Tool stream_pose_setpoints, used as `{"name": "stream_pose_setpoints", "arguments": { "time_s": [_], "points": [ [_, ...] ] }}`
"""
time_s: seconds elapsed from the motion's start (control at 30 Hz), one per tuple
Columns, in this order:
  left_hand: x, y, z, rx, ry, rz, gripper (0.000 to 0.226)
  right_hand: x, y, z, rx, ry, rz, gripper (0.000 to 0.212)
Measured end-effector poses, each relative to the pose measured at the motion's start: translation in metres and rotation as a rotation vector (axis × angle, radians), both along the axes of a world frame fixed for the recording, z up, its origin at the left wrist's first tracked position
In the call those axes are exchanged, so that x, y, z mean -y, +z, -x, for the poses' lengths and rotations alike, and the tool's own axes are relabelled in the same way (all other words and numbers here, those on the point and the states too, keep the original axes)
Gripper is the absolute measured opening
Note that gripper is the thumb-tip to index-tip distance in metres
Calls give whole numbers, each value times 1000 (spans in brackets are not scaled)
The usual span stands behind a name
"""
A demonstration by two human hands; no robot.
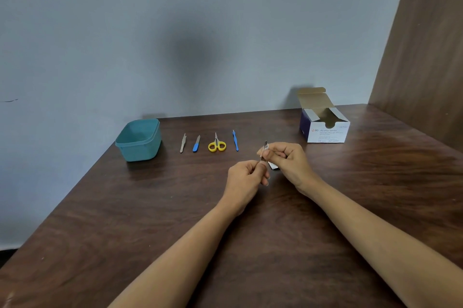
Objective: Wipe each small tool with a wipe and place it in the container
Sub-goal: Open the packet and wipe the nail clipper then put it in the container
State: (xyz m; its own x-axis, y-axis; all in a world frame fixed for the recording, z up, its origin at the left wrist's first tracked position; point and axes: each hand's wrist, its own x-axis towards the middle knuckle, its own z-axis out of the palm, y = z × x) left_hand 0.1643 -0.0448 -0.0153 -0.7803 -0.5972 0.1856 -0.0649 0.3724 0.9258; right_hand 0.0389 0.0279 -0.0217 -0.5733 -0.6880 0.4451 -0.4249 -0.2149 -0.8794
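My left hand grips the lower end of a thin metal tool that points up above the table. My right hand pinches a small white wipe around the tool's upper part. A torn wipe packet lies on the table under my right hand. In a row on the table lie metal tweezers, a blue-handled file, yellow-handled scissors and a slim blue tool. The teal container stands at the row's left end with nothing visible inside.
An opened box of alcohol swabs stands at the back right of the brown wooden table. A grey wall runs behind the table and a wooden panel rises on the right.
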Motion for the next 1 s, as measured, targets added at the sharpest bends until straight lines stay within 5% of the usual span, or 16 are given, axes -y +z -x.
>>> {"name": "stream_pose_setpoints", "arguments": {
  "time_s": [0.43,0.77,1.0],
  "points": [
    [0,-1,0,9,-19,21,35,0,0,0,92,-81,42,3],
    [1,-2,1,-13,-7,10,36,-4,2,-1,69,41,6,23],
    [1,-2,0,-6,-27,36,34,-2,1,2,133,-53,48,13]
  ]
}}
